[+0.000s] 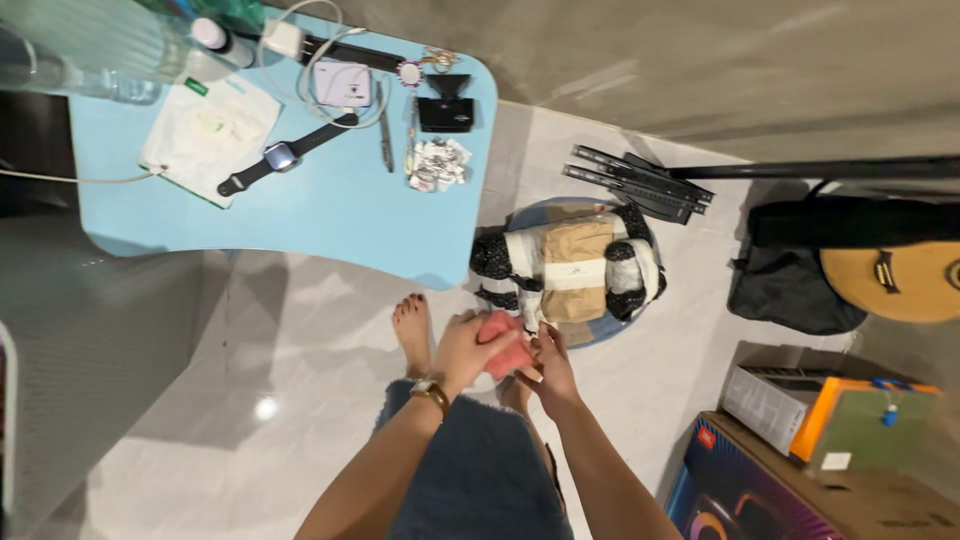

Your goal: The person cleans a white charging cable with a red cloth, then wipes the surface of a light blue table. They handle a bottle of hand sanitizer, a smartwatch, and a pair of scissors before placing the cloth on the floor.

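Both my hands meet in front of me over my lap, gripping a small pink cloth-like item [503,350]. My left hand [465,345], with a gold watch at the wrist, wraps over its left side. My right hand [548,365] pinches its right edge. Just beyond them stands a round stool or basket [620,318] piled with folded clothes: black-and-white spotted, beige and white pieces [572,262]. My bare foot [412,330] rests on the pale tiled floor below.
A light blue table [330,215] at upper left carries a smartwatch [282,156], a white bag, chargers, cables, a pen and a bottle. A folded black tripod [640,180], a black bag, a guitar [900,280] and cardboard boxes [800,460] stand to the right.
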